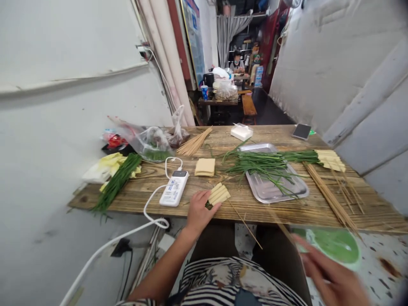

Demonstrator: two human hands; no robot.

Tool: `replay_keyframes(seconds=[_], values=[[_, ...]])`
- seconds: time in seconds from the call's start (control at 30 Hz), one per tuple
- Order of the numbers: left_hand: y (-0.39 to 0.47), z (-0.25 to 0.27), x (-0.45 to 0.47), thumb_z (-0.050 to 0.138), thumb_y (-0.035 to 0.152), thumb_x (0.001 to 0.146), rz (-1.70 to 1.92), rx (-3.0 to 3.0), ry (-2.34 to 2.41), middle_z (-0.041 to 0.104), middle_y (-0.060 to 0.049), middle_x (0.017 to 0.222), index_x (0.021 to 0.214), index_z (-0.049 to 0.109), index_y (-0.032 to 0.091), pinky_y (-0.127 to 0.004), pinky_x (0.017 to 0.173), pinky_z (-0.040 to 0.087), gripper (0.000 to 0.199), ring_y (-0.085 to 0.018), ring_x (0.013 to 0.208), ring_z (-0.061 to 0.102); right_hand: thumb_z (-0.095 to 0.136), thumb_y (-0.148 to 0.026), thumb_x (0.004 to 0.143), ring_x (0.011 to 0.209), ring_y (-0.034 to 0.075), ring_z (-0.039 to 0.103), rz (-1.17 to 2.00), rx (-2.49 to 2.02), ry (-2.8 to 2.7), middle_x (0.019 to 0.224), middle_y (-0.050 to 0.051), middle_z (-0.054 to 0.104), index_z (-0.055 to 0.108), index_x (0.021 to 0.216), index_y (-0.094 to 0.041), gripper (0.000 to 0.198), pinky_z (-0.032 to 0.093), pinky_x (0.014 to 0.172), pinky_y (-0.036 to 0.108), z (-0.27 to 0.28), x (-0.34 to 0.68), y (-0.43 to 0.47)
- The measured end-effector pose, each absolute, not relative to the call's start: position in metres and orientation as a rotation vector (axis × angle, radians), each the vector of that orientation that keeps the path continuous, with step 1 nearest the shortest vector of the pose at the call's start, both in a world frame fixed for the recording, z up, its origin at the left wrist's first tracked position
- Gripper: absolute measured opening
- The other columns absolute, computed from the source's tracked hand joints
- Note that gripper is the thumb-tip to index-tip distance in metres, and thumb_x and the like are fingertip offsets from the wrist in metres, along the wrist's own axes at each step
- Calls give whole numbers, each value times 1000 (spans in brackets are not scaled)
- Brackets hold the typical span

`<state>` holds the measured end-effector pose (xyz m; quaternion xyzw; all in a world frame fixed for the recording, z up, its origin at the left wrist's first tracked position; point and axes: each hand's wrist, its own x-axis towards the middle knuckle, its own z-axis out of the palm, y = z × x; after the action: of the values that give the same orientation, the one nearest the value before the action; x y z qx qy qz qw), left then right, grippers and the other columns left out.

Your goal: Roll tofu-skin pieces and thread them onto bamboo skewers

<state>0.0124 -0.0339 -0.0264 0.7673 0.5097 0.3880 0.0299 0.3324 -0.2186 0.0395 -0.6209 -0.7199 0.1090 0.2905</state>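
Note:
My left hand (201, 211) grips several pale yellow tofu-skin rolls (219, 193) lying side by side near the table's front edge. Dark green ends show at their near side. A bamboo skewer (245, 225) sticks out of the rolls toward the lower right. Over the front edge, my right hand (331, 272) is smeared by motion, and its fingers point at a blurred bamboo skewer (280, 223) that it seems to hold. Behind the rolls lies a stack of square tofu-skin sheets (205, 167). Long green chives (261, 163) lie across a metal tray (277, 199).
Skewered rolls (330, 160) and loose skewers (328, 195) lie right. A white power bank (174, 188) with a cable, chives (119, 182) and plastic bags (153, 140) are left. A tissue pack (241, 131), a phone (301, 131) and a green basin (334, 245) are around. A person (237, 63) sits far back.

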Motion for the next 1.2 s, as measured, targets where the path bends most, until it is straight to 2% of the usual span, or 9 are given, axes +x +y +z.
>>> replay_keyframes(seconds=[0.1,0.2,0.6,0.83,0.97,1.2], values=[[-35,-25,13,71,36,75,1196,2347,1567,67,-9,104,107,64,20,-45,92,46,37,-25,98,59,41,-24,91,96,17,68,501,-1416,-1969,113,3,68,58,126,-26,39,56,82,24,28,265,-183],[-36,-23,13,72,36,74,1193,2311,1566,66,-10,105,108,65,20,-45,93,46,38,-25,99,59,42,-21,91,98,16,67,559,-1338,-1953,113,4,68,62,122,-23,37,54,85,24,15,242,-171],[-36,-21,8,74,33,72,1146,2275,1501,65,-10,109,111,64,19,-45,96,45,42,-25,102,58,46,-18,91,96,15,68,580,-1328,-2038,115,4,67,56,129,-24,40,54,83,21,-27,265,-196],[-36,-20,5,73,27,71,1169,2273,1461,66,-10,109,110,64,18,-47,98,45,42,-25,104,59,43,-16,91,90,13,70,548,-1303,-2062,109,5,70,54,131,-24,43,55,78,18,-27,264,-196],[-36,-18,4,72,22,68,1174,2273,1449,68,-9,108,109,65,17,-45,97,47,42,-25,102,60,40,-13,90,86,12,70,463,-1248,-2061,104,6,72,57,128,-19,42,54,77,16,-22,261,-193],[-35,-19,0,79,25,66,1158,2221,1454,69,-9,104,106,67,16,-43,92,50,43,-24,100,62,39,-12,90,79,10,71,422,-1216,-2083,99,7,73,59,124,-17,40,54,72,14,-13,257,-189]])
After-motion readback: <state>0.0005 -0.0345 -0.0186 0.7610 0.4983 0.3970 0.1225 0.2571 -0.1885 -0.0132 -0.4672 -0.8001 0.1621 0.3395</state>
